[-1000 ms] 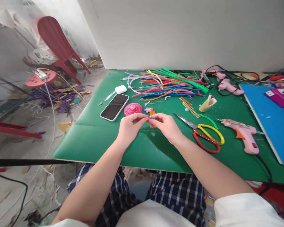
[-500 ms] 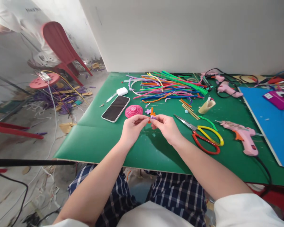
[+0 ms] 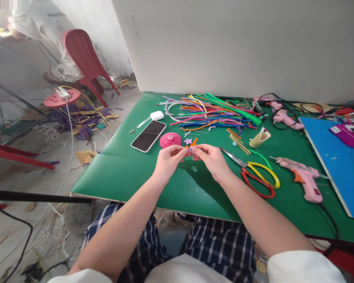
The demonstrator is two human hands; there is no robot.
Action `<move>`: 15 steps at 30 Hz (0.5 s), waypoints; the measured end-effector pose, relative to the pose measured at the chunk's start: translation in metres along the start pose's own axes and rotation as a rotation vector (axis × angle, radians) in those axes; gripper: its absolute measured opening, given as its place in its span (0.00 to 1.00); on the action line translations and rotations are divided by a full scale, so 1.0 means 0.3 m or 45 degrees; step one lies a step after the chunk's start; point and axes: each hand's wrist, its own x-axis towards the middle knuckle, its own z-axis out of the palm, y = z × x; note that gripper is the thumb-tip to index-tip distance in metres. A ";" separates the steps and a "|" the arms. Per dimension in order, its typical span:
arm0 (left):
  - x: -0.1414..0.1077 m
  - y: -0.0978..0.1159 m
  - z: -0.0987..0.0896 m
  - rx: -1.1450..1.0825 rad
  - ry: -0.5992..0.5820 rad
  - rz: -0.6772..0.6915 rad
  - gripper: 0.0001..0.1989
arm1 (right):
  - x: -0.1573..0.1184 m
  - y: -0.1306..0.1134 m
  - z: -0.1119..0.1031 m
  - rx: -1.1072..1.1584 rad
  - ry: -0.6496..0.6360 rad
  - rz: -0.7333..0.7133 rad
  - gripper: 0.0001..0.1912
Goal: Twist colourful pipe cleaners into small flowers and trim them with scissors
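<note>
My left hand [image 3: 168,160] and my right hand [image 3: 211,159] meet above the green table, fingertips pinched together. Between them is a small purple piece [image 3: 191,149], mostly covered by the fingers. An orange piece [image 3: 194,142] shows just behind the fingertips; whether it is held or lying there is hard to tell. Beyond the hands lies a small purple flower [image 3: 188,141], and beside it a pink coiled disc [image 3: 170,140]. Scissors [image 3: 244,165] with red and yellow handles rest to the right of my right hand.
A phone [image 3: 148,136] and white case [image 3: 157,115] lie left. Colourful pipe cleaners [image 3: 215,112] are piled at the back. Rightward are short sticks [image 3: 239,144], a cream holder [image 3: 259,138], a pink glue gun [image 3: 305,177] and a blue board [image 3: 339,165]. A person sits on a red chair [image 3: 82,51].
The view has shifted slightly, moving the table items right and down in the picture. Both hands remain together at the purple piece, and the orange piece behind them looks more tilted.
</note>
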 end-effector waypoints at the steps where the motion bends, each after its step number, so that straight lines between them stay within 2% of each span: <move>1: -0.001 0.002 0.001 -0.022 -0.010 -0.008 0.15 | 0.000 -0.001 0.000 -0.014 -0.001 -0.010 0.15; 7: -0.002 0.007 0.007 -0.096 -0.033 -0.034 0.14 | 0.000 0.001 0.009 -0.089 0.024 -0.032 0.14; 15: -0.005 0.019 -0.002 0.025 -0.063 -0.004 0.14 | -0.012 0.000 0.015 -0.256 -0.016 -0.114 0.11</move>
